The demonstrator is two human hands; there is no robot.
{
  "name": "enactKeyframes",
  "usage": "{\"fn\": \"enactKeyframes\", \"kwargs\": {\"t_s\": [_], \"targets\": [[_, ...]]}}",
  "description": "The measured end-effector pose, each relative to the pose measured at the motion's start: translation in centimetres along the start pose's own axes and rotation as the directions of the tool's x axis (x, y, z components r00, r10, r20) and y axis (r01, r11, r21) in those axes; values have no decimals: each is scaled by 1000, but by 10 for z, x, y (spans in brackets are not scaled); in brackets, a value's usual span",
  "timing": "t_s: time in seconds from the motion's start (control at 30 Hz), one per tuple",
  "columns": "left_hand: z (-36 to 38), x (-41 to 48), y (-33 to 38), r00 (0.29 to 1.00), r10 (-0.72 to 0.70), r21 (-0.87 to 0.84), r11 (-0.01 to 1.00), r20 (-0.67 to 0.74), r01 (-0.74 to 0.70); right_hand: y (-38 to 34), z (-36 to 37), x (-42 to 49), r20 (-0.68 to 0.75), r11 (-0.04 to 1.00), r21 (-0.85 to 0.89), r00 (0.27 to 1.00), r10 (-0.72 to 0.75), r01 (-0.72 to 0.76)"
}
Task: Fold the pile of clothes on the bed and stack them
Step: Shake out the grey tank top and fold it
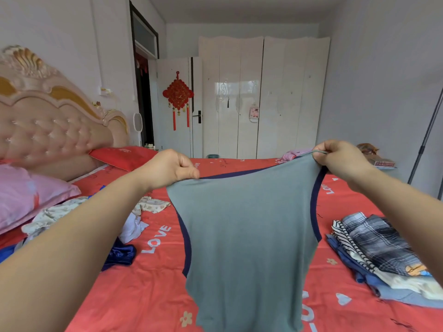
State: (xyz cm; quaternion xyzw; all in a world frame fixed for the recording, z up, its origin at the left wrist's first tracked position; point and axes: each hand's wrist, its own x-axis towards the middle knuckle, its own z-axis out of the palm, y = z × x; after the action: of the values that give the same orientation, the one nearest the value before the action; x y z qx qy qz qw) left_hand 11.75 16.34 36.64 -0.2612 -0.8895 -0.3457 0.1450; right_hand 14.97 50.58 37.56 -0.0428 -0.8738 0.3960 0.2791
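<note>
A grey-green sleeveless top (247, 236) with dark navy trim hangs spread in the air over the red bed (153, 291). My left hand (172, 167) grips its left shoulder and my right hand (340, 159) pinches its right shoulder strap a little higher. The hem drops out of view at the bottom. To the right lies a stack of folded clothes (383, 255) with a plaid piece on top. An unfolded pile (96, 221) of floral, white and dark blue garments lies on the left of the bed.
Pink pillow (28, 197) and red pillow (122, 156) rest by the padded headboard (48, 130) on the left. A pink garment (291, 155) lies at the bed's far edge. White wardrobes (263, 97) and a door stand behind. A metal pole (426, 137) leans at right.
</note>
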Motion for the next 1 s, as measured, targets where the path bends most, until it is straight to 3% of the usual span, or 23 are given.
{"fn": "enactKeyframes", "kwargs": {"t_s": [0.17,0.33,0.4,0.6,0.67,0.73,0.9,1.0], "targets": [[-10,-8,2,989,-32,-15,999,142,34,-4,-6,-3,-14,1000,29,1000,-8,8],[-24,-6,8,994,-54,-325,945,-90,22,-15,-13,-5,-31,981,190,999,-35,41],[-25,-4,14,978,-73,-371,929,-195,-5,-20,-12,-8,-7,974,220,998,-57,57],[-31,-3,22,887,-3,2,1000,-462,5,-23,-24,-14,-22,928,361,996,-87,89],[-36,-5,25,884,38,107,994,-465,13,-22,-30,-16,-26,925,367,995,-95,98],[-39,-6,27,877,30,109,994,-480,26,-22,-34,-18,-4,918,388,996,-91,85],[-26,-2,41,874,-102,-85,994,-475,69,-34,-25,-25,106,859,512,994,-37,-22],[-3,4,50,915,-240,-246,956,-324,164,-49,-3,-32,196,843,531,980,-23,-87]]}}
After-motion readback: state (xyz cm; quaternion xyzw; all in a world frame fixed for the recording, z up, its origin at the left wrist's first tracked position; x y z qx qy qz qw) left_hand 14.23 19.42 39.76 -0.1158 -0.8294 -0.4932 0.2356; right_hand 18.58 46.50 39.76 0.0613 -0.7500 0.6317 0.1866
